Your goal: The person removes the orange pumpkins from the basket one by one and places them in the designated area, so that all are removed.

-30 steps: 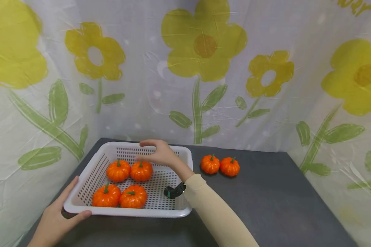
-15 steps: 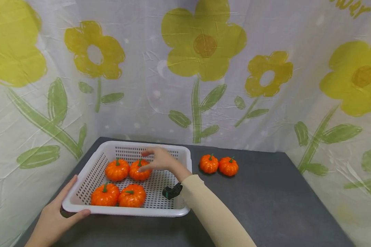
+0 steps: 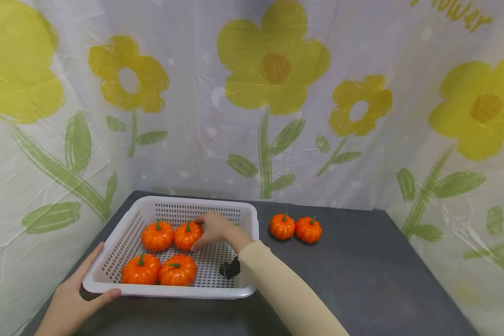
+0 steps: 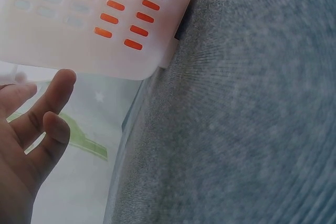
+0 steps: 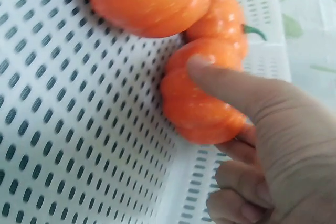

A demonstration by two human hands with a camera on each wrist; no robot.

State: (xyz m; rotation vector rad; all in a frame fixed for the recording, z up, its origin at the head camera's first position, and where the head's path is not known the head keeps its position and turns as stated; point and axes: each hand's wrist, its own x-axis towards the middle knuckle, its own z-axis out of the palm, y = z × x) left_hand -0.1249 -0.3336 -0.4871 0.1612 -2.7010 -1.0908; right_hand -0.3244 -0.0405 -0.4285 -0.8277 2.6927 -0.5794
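Note:
A white plastic basket (image 3: 172,292) with slotted walls stands at the left of the table, several orange toy pumpkins inside. My right hand (image 3: 214,231) reaches in and grips the back right pumpkin (image 3: 186,237). In the right wrist view the thumb lies on that pumpkin's (image 5: 194,103) near side, while the other fingers curl behind it, partly hidden. My left hand (image 3: 73,291) spans the basket's front left corner, thumb at the front rim and fingers along the left side. The left wrist view shows its loosely extended fingers (image 4: 59,90) by the rim.
Two more pumpkins (image 3: 282,227) sit side by side on the dark table (image 3: 361,270), right of the basket. Behind the table hangs a pale curtain (image 3: 193,154) with yellow flowers. A black watch-like band (image 3: 230,269) is at my right wrist.
My right hand has come down from above the basket's back and taken hold of the back right pumpkin. The left hand stays at the corner; the view shifts slightly.

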